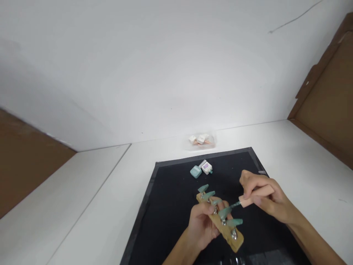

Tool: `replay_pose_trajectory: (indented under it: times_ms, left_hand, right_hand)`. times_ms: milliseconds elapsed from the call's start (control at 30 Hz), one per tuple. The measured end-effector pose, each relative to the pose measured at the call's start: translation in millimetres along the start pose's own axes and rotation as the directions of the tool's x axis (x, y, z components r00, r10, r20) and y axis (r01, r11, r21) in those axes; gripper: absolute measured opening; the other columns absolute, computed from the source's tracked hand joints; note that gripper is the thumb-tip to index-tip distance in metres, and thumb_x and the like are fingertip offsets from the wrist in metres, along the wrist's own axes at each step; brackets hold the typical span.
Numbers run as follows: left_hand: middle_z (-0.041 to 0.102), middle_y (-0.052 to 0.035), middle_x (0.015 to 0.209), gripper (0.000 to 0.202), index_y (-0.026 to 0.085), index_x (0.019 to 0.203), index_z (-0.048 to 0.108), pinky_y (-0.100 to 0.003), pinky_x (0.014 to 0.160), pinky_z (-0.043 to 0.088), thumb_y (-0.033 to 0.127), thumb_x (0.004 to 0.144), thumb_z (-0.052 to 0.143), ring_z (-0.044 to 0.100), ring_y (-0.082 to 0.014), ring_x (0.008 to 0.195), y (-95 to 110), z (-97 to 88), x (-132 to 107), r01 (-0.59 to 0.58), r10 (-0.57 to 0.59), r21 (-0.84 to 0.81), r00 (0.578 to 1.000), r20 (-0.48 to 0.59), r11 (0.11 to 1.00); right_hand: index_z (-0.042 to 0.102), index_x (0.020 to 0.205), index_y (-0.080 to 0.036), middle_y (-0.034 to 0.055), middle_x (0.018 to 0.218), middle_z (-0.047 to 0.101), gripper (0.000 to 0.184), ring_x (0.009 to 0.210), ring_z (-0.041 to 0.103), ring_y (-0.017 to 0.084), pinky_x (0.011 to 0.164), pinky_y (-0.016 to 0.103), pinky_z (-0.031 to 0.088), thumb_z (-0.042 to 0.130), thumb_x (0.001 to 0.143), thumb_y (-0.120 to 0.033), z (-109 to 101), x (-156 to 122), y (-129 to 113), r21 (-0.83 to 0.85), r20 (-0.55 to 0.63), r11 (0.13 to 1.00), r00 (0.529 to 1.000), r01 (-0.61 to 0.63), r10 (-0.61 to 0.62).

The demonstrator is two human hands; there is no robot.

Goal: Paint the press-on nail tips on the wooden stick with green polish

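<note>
Toward five o'clock in the head view, grasping a tan, rough-edged bar (226, 233) in the left hand (202, 224), curling thumb and fingers around its eleven o'clock half. Holding up along it a row of five teal, tapering nail tips (235, 222), set on rounded, silvery metal stands (234, 234). At four o'clock, pinching a flat-sided, pale pink brush handle (264, 191) between the thumb and bent fingers of the right hand (261, 195), and aiming its slim teal bristles (235, 204) between eight and nine o'clock, at the fourth nail tip from the bar's eleven o'clock end.

Working over a smooth black mat (165, 209) edged with a greyer band, having open room toward nine o'clock of the left hand. Near the mat's twelve o'clock edge, seeing a rounded, square teal piece (196, 171) just beside a boxy white container (206, 167) bearing a purple mark. Beyond that edge, finding a clear plastic tray (212, 145) of white blocks (201, 139) on the white tabletop (96, 198). Facing brown cardboard panels (328, 95) at three and nine o'clock.

Hiding some left fingers behind the bar. Being unable to confirm contact between bristles and nail tip. Losing both forearms at the frame's edge, plus shiny shapes (237, 261) below the bar, too cut off for naming.
</note>
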State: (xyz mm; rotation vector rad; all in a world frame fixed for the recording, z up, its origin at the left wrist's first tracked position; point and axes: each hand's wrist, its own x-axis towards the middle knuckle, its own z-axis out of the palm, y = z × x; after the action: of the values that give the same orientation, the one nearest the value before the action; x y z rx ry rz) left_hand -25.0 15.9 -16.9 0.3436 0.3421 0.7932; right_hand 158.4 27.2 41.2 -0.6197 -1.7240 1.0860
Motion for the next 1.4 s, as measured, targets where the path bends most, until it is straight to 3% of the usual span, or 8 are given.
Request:
replay_pose_trajectory:
  times_ms: [333, 667, 933, 1400]
  left_hand:
    - [0.059, -0.0023, 0.049, 0.011, 0.01, 0.05, 0.066, -0.015, 0.04, 0.038, 0.02, 0.054, 0.064, 0.051, -0.0069, 0.042, 4, 17.9, 3, -0.002, 0.001, -0.008, 0.997, -0.083, 1.0]
    - [0.065, -0.005, 0.053, 0.013, 0.009, 0.052, 0.068, -0.013, 0.029, 0.028, 0.022, 0.056, 0.065, 0.047, -0.0047, 0.034, 5, 9.0, -2, 0.008, -0.008, -0.015, 1.0, -0.022, 1.0]
    - [0.059, -0.0029, 0.047, 0.011, 0.01, 0.047, 0.065, -0.015, 0.039, 0.04, 0.02, 0.053, 0.066, 0.054, -0.0084, 0.045, 9, 21.4, 0, -0.011, 0.011, -0.005, 0.993, -0.121, 1.0]
    - [0.064, -0.0047, 0.05, 0.013, 0.01, 0.048, 0.067, -0.017, 0.04, 0.043, 0.021, 0.053, 0.065, 0.055, -0.0085, 0.041, 6, 16.9, 0, -0.009, 0.01, 0.004, 0.996, -0.093, 1.0]
  right_hand:
    - [0.064, 0.083, -0.023, 0.0004, 0.063, 0.055, 0.022, 0.062, 0.044, 0.015, 0.056, 0.03, 0.033, 0.051, 0.091, -0.038, 5, 5, -1, 0.062, 0.079, 0.997, 0.995, 0.051, -0.056]
    - [0.063, 0.077, -0.022, 0.0007, 0.062, 0.058, 0.022, 0.061, 0.043, 0.015, 0.057, 0.03, 0.033, 0.052, 0.091, -0.035, -1, 0, 1, -0.017, -0.007, 1.0, 1.0, 0.012, -0.012]
    - [0.066, 0.083, -0.022, 0.0006, 0.064, 0.056, 0.021, 0.063, 0.045, 0.015, 0.056, 0.029, 0.033, 0.054, 0.09, -0.038, 3, 4, -1, 0.101, 0.058, 0.994, 0.997, 0.036, -0.042]
    - [0.065, 0.081, -0.023, 0.001, 0.064, 0.06, 0.022, 0.061, 0.044, 0.015, 0.056, 0.029, 0.033, 0.052, 0.091, -0.036, 0, 5, -1, 0.008, 0.053, 1.0, 0.998, 0.015, -0.015]
